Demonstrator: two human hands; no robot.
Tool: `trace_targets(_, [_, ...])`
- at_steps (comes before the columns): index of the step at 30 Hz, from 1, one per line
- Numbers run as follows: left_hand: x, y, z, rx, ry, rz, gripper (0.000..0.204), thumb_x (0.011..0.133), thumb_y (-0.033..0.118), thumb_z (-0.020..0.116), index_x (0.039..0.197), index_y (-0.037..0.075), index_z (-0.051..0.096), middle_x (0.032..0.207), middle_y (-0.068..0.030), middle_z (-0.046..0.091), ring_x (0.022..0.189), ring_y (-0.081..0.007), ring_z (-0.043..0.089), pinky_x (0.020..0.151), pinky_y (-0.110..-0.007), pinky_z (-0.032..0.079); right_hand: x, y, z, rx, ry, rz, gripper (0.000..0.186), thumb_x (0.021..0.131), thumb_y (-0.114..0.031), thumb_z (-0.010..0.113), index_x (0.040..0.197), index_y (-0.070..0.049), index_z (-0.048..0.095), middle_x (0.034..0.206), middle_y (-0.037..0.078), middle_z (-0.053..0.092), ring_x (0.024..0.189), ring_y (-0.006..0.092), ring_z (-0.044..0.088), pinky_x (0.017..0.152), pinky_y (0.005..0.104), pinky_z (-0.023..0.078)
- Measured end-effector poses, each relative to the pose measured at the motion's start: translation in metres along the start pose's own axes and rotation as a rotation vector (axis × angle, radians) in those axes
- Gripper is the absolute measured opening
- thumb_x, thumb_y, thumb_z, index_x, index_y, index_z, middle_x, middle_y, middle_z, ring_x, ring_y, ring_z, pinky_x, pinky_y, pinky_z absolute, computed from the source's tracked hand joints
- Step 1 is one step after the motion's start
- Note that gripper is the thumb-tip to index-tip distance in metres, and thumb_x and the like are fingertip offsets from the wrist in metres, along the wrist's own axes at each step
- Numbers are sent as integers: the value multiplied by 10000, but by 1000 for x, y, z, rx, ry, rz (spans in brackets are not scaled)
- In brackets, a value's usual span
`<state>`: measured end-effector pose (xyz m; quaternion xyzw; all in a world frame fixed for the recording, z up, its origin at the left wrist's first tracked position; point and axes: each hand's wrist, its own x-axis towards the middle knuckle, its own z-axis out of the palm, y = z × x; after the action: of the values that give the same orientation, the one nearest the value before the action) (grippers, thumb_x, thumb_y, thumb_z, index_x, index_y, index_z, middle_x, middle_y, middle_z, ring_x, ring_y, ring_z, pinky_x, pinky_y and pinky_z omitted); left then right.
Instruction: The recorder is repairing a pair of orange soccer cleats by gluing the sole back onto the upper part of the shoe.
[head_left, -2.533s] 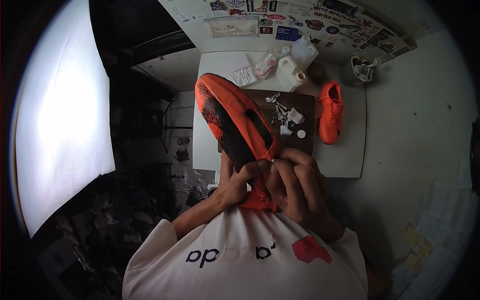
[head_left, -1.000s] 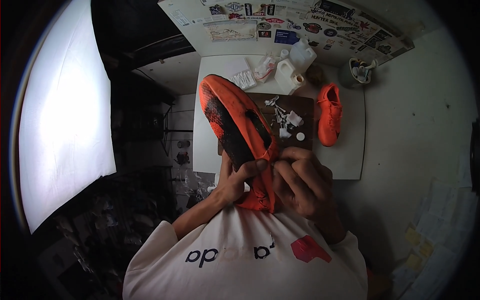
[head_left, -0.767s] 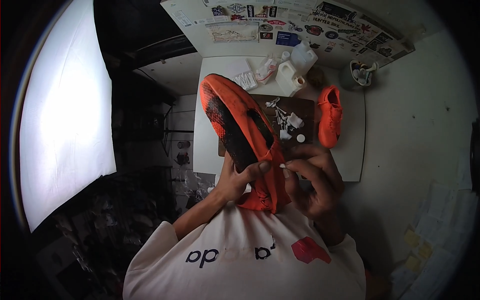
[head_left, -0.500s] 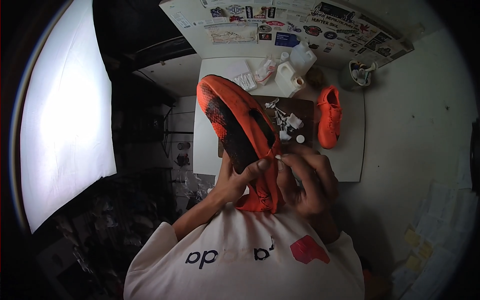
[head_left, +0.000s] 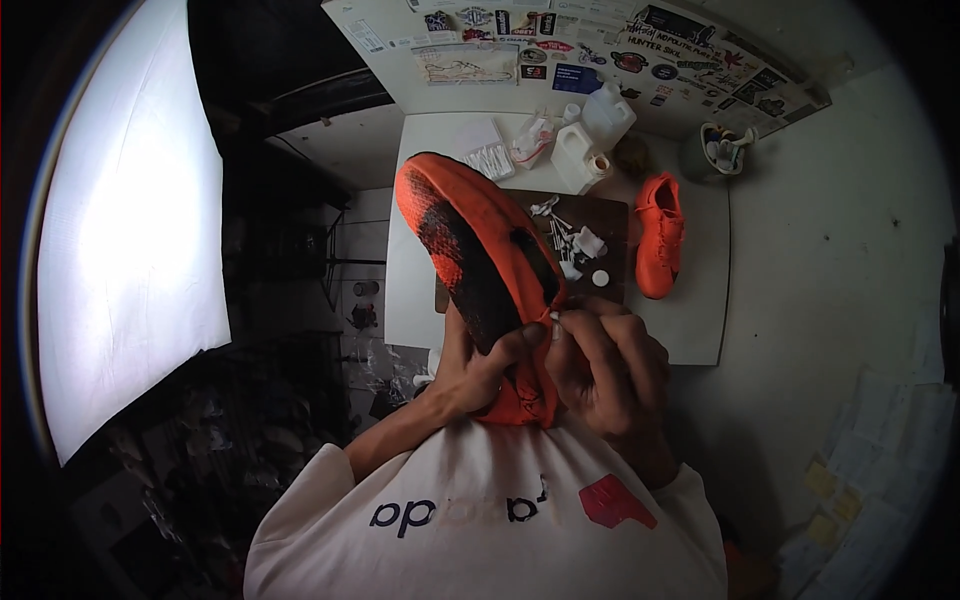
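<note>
An orange and black sports shoe is held up over my lap, its toe pointing away to the far left. My left hand is closed round it, thumb pressed on the near part of its side. Close against the shoe's right edge, my right hand pinches a cotton swab, of which just a small white tip shows between thumb and forefinger. The rest of the swab is hidden by the fingers. A matching orange shoe rests on the table at the right.
On the white table lies a dark board with used swabs and cotton bits and a white cap. Behind stand plastic bottles, a pack of swabs and a pot of tools. A bright panel glows at left.
My right hand has moved slightly left and up, bringing the white swab tip against the shoe's edge. My left thumb has shifted a little, and the shoe has tilted slightly.
</note>
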<state>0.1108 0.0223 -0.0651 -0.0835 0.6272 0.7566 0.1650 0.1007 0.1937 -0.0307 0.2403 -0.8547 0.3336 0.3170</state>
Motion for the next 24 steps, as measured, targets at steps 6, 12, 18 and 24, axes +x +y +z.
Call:
trace_targets(6, [0,3,2,-10,-3,8,576,839,235,783,1296,-16,539,1142,-77,653,1039,-159,639,890,-311,518,-2,-2,-5,-29,-52,10,170,841,73,732,1003,66,682,863,131,660,735,234,731,518,299,564])
trace_targets(12, [-1,5,3,11,3,7,569,838,209,776,1302,-19,538,1130,-75,663,1024,-160,651,900,-310,524,0,-1,-4,-50,-48,-30,173,835,77,720,999,75,666,851,116,625,725,223,711,532,302,554])
trace_targets(18, [-1,13,5,7,-3,4,576,839,192,773,1317,-20,531,1164,-86,657,1043,-171,647,914,-320,523,1,0,-4,-62,-41,-29,165,829,74,714,983,75,655,837,100,589,720,214,693,553,296,545])
trace_targets(24, [1,0,5,0,19,85,576,846,182,777,1329,-9,530,1191,-95,654,1079,-183,640,947,-332,513,-1,2,-5,-45,-40,-51,177,834,71,712,1002,81,660,843,100,580,723,218,688,560,305,545])
